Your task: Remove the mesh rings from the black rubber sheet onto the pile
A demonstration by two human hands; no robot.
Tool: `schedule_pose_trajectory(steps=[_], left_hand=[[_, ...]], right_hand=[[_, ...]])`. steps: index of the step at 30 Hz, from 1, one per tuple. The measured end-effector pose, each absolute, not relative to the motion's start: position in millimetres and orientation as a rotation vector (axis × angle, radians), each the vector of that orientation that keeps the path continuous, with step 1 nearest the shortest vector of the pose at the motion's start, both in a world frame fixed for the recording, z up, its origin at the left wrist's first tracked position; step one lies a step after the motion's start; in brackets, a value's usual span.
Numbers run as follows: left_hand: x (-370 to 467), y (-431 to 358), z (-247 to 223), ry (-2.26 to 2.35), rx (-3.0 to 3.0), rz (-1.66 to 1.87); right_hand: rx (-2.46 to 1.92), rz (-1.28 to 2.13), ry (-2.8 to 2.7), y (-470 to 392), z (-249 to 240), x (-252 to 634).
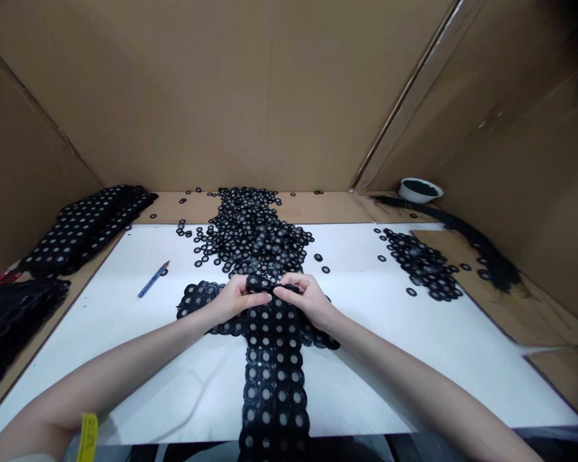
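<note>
A black strip made of joined rings (pixel 274 359) runs down the middle of the table and over its front edge, with side parts spreading left and right under my hands. My left hand (pixel 236 300) pinches the strip's upper edge between thumb and fingers. Close beside it, my right hand (pixel 308 298) grips the same edge, its thumb nearly meeting the left thumb. Whether a loose ring or thread sits between the fingertips is too small to tell. Just beyond the hands lies a big heap of loose black rings (pixel 255 234).
A blue pencil (pixel 153 280) lies left on the white tabletop (pixel 173 391). Folded dotted black pieces (pixel 81 224) are stacked at the left. On the right are a smaller ring pile (pixel 424 263), a bundle of black threads (pixel 491 250) and a white bowl (pixel 420 190). Cardboard walls (pixel 221 96) enclose the table.
</note>
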State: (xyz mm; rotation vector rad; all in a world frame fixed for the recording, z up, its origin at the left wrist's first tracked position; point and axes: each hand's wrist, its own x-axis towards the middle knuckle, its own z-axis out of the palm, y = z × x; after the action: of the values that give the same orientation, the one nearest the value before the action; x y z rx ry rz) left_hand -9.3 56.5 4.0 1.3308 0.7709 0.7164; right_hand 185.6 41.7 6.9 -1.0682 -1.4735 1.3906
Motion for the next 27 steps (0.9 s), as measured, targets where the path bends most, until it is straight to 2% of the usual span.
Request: schedule_pose_trajectory(steps=[8, 21, 27], left_hand=[[-6.1, 56.1, 4.2, 0.756, 1.314, 0.705], [-12.1, 58.6, 6.3, 0.807, 1.336, 0.722], [-18.2, 59.3, 17.7, 0.911, 1.479, 0.725]], right_hand=[[-1.062, 1.44, -1.339, 36.4, 5.8, 180.8], [-1.107, 1.192, -1.652, 54.6, 17.9, 198.1], [-1.085, 1.296, -1.673, 54.4, 12.6, 194.9]])
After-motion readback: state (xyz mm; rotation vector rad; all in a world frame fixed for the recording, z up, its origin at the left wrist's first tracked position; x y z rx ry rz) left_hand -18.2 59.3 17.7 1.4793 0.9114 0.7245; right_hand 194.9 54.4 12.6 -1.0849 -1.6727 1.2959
